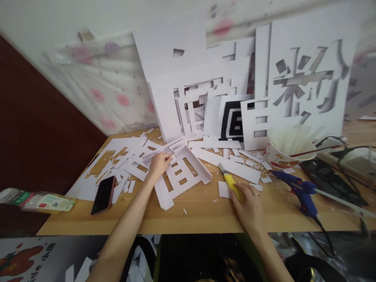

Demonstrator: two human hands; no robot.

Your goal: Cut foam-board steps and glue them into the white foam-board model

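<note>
A white foam-board character cut-out (188, 184), with window-like openings and raised strips along its far and right edges, lies on the wooden table. My left hand (160, 166) is closed in a pinch at its upper left, by the raised strips; exactly what lies between the fingertips is partly hidden. My right hand (249, 203) grips a yellow utility knife (230, 182), held low over the table with its blade end toward the back. Beneath the knife is a small white board piece (224, 189). A long white strip (226, 163) lies beyond it.
A blue glue gun (296, 188) with its cord lies right, near a paper tub (282, 152) of glue sticks. Cut-out boards (311, 113) lean on the wall. Left are scraps, a phone (103, 195) and a bottle (38, 200). A dark bin (205, 254) stands below the table edge.
</note>
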